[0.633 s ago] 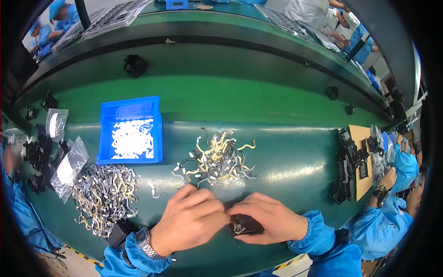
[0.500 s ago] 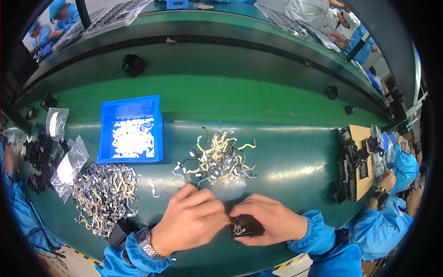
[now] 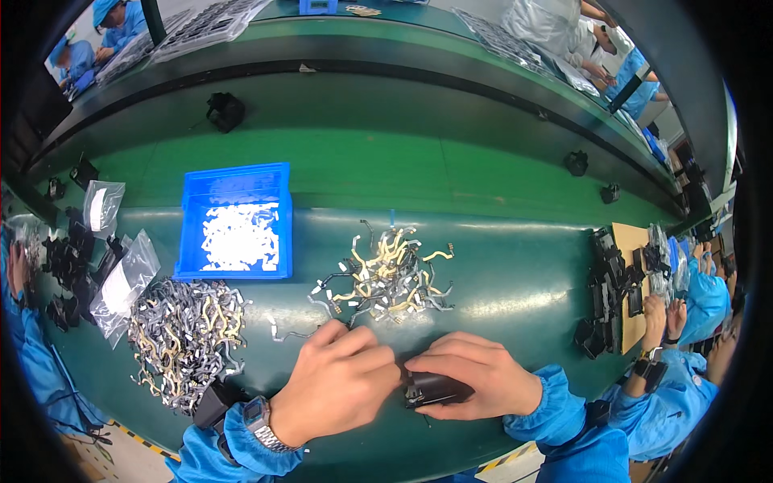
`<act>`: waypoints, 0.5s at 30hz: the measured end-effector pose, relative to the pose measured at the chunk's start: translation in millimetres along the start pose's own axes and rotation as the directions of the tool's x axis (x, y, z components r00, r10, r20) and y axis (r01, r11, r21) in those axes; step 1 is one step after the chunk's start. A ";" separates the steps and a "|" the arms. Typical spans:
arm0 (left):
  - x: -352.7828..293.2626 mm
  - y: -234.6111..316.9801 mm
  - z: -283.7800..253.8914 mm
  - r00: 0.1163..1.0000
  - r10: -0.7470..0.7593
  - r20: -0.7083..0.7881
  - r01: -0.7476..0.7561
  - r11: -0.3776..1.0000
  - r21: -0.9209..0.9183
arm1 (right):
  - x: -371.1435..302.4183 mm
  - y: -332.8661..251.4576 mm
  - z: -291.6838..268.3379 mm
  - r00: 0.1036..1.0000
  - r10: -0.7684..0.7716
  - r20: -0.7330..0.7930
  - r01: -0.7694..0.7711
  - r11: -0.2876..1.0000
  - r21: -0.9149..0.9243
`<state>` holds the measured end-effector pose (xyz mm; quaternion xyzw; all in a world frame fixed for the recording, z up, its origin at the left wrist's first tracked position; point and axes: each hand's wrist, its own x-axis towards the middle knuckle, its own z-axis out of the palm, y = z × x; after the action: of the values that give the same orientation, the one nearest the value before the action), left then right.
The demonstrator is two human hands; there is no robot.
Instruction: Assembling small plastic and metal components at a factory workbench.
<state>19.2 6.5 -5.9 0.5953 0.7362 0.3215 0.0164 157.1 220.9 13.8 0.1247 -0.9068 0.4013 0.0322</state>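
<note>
A small black plastic housing is gripped in my right hand, thumb below and fingers over the top. Close by its left end, my left hand is closed in a pinch. Whatever those left fingertips hold, if anything, is hidden behind the knuckles. Beyond both hands lies a loose pile of short cables, cream, grey and black with small connectors. One stray grey cable rests just past my left knuckles.
Left of my hands is a larger heap of cables. Behind it stands a blue bin holding small white pieces. Clear plastic bags and black parts lie far left. More black housings sit by cardboard at right, near a co-worker's sleeve.
The black housing has turned in my right hand: its smooth side now shows where gold-tipped cable ends were visible inside. My left hand stays pinched beside it. The view has shifted slightly.
</note>
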 end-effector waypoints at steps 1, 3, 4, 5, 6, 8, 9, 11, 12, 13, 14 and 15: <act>1.0 1.2 -0.4 1.000 -0.002 -0.022 0.002 1.000 0.003 | 0.4 -0.9 -1.8 1.000 -0.001 0.000 0.001 1.000 0.000; 1.2 2.5 1.6 0.996 -0.028 -0.086 0.030 0.999 0.017 | 3.2 -3.1 -5.5 0.999 -0.031 0.011 0.032 0.995 -0.089; 0.5 1.8 2.6 0.987 -0.052 -0.150 0.057 0.998 0.029 | 4.0 -1.8 -5.1 0.999 -0.032 0.015 0.033 0.996 -0.088; -0.7 -0.4 3.9 0.987 -0.056 -0.151 0.061 0.998 0.028 | 4.7 0.1 -4.4 0.999 -0.036 0.022 0.038 0.996 -0.079; -1.6 -2.0 5.2 0.997 -0.005 -0.083 0.008 0.999 0.040 | 4.0 0.5 -4.6 0.999 -0.041 0.025 0.042 0.996 -0.072; -2.1 -1.7 4.7 0.999 0.044 -0.015 -0.044 0.998 0.049 | 2.8 -0.2 -5.0 0.999 -0.037 0.029 0.039 0.996 -0.076; -0.9 0.0 3.3 0.998 -0.001 -0.056 0.003 0.999 0.041 | 2.5 0.2 -5.3 0.999 -0.034 0.033 0.036 0.996 -0.078; -0.4 2.0 4.7 0.994 -0.050 -0.098 0.053 0.998 0.032 | 2.7 3.7 -5.9 0.997 -0.053 0.052 0.056 0.997 -0.060; -1.8 2.7 7.3 0.992 -0.040 -0.116 0.045 0.998 0.041 | 2.9 4.6 -6.3 0.995 -0.071 0.069 0.074 0.996 -0.043; -3.1 3.0 8.2 0.991 -0.030 -0.134 0.037 0.998 0.051 | 2.7 4.6 -7.0 0.995 -0.074 0.072 0.078 0.996 -0.042; -3.4 2.7 6.6 0.990 -0.034 -0.136 0.041 0.998 0.053 | 2.3 4.3 -7.6 0.994 -0.061 0.093 0.064 0.998 -0.025; -3.0 1.6 4.9 0.994 -0.041 -0.104 0.044 0.999 0.028 | 1.5 4.4 -8.1 0.992 -0.045 0.114 0.047 0.999 -0.009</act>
<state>23.4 6.2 -10.1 0.5620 0.7535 0.3403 -0.0241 154.2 229.4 16.3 0.1681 -0.9063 0.3876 -0.0095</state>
